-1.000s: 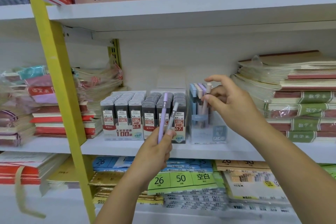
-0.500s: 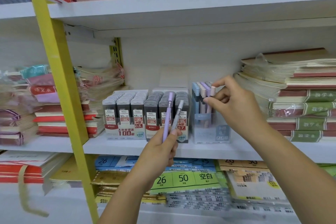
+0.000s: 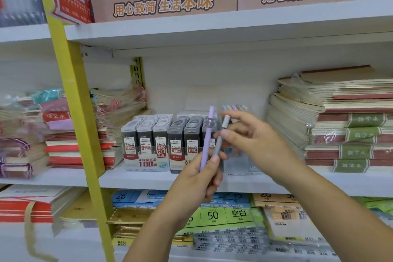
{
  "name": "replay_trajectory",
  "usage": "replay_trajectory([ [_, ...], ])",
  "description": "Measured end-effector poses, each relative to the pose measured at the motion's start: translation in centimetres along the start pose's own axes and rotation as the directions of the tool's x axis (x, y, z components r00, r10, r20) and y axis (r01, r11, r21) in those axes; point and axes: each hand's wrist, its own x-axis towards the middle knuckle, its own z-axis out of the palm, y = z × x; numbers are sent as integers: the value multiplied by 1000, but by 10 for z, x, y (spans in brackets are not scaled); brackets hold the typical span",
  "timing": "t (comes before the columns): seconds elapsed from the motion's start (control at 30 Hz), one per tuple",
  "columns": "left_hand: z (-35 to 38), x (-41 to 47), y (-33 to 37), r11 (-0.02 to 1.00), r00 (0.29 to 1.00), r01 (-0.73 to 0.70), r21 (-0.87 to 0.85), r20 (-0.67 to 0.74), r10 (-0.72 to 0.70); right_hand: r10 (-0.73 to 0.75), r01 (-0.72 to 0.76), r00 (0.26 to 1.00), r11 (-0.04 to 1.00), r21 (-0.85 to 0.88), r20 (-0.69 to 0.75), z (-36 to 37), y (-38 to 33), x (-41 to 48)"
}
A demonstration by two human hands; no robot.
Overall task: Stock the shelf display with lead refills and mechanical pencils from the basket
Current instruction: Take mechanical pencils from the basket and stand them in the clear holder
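My left hand (image 3: pixel 197 178) holds two mechanical pencils upright in front of the shelf: a lilac pencil (image 3: pixel 207 138) and a grey pencil (image 3: pixel 221 137). My right hand (image 3: pixel 255 140) pinches the grey pencil near its upper part with thumb and forefinger. Behind the hands stands a clear pencil holder (image 3: pixel 236 110) with pastel pencil caps showing at its top; most of it is hidden. To its left sit the lead refill boxes (image 3: pixel 161 140), marked 0.5 and 0.7, in display trays on the white shelf (image 3: pixel 138 178).
Stacks of notebooks (image 3: pixel 340 121) fill the shelf's right side, and wrapped notebook bundles (image 3: pixel 63 132) lie left of the yellow upright post (image 3: pixel 78 117). Cardboard display boxes (image 3: pixel 163 0) stand on the shelf above. Paper packs (image 3: pixel 223 217) fill the shelf below.
My right hand left the pencil holder, where it had set a pencil down, and moved left to the grey pencil. My left hand rose slightly with both pencils.
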Motion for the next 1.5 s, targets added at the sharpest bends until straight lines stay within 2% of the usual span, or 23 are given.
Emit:
replay_trajectory([
  [0.07,3,0,0,1000,1000,2,10,10,-2,13,-11,1000,995,96,-20,0,-3,-2],
  [0.13,3,2,-2,1000,999,17,21,-45,-17,-3,29,985,988,150,-170,-10,-6,-2],
  [0.2,0,4,-4,998,990,32,52,-142,-24,-118,152,917,987,60,-380,-30,-9,0],
  [0.27,-4,6,-8,992,975,47,114,-221,-21,-277,246,838,961,-129,-470,-50,-10,1],
  [0.33,-6,7,-12,980,965,67,186,-262,-16,-352,242,825,927,-286,-442,-63,-5,5],
  [0.47,-3,9,-14,967,965,61,245,-261,5,-285,119,888,901,-417,-362,-70,18,13],
  [0.67,0,12,-19,968,966,-4,250,-248,68,-240,58,933,835,-547,-267,-63,42,19],
  [1.13,2,12,-21,969,968,-25,247,-235,85,-271,42,920,784,-620,-281,-57,49,26],
  [1.23,2,12,-20,968,968,-28,249,-233,88,-295,-17,907,689,-725,-301,-57,56,32],
  [1.3,3,12,-19,969,969,-27,245,-230,85,-260,-92,910,633,-768,-324,-56,57,35],
  [1.37,5,11,-18,972,972,-30,233,-218,82,-210,-128,921,633,-763,-329,-53,52,33],
  [1.43,6,11,-16,972,974,-48,228,-203,96,-291,-73,900,633,-771,-324,-46,43,26],
  [1.47,8,11,-14,972,975,-59,229,-196,105,-335,-25,884,662,-749,-326,-42,37,22],
  [1.5,9,11,-13,970,975,-69,233,-189,115,-333,29,884,740,-672,-328,-37,30,17],
])
